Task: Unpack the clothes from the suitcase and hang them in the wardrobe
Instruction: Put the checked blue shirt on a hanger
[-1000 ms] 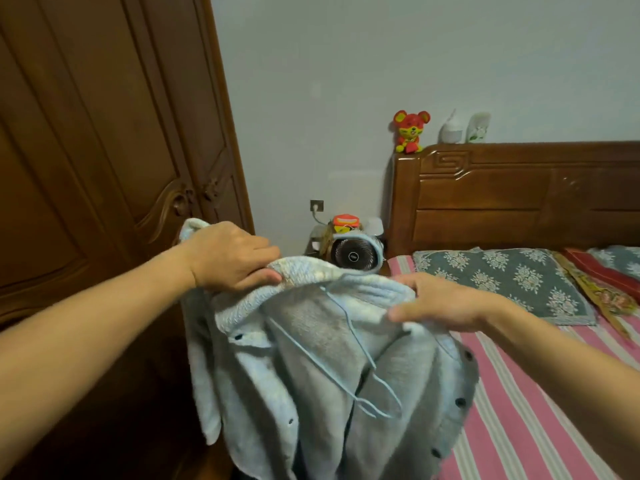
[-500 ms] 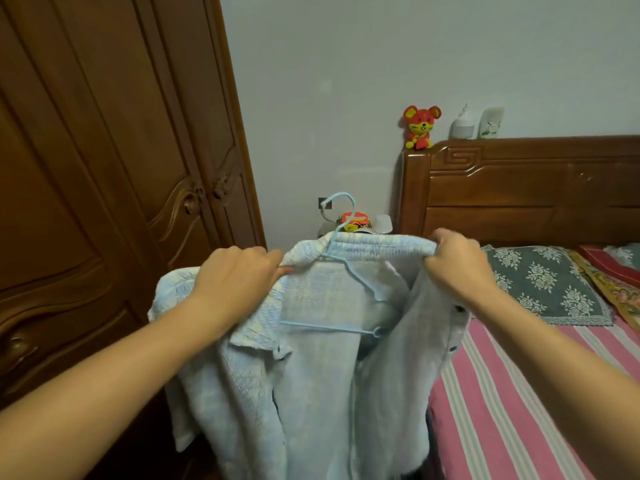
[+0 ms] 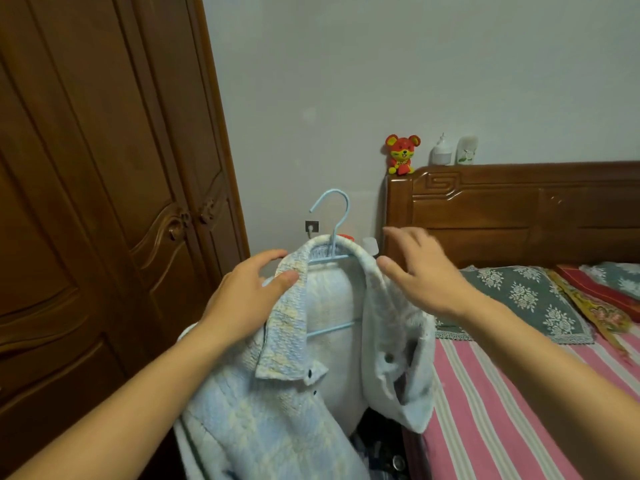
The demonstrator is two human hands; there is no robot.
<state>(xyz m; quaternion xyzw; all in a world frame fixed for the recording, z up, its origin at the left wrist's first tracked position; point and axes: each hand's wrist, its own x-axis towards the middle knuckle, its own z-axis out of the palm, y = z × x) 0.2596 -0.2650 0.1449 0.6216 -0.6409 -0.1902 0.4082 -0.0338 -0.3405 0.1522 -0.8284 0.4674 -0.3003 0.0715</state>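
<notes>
Your left hand (image 3: 242, 299) reaches forward with the forearm angled up from the lower left, thumb pinching the collar of the pale blue quilted jacket (image 3: 277, 393) over its shoulder. The jacket hangs on a light blue wire hanger (image 3: 334, 223), held up in front of you between the brown carved wooden wardrobe (image 3: 104, 202) and the pink striped bed (image 3: 502, 410). Your right hand (image 3: 420, 271) hovers at the other collar side, fingers spread and relaxed, gripping nothing.
</notes>
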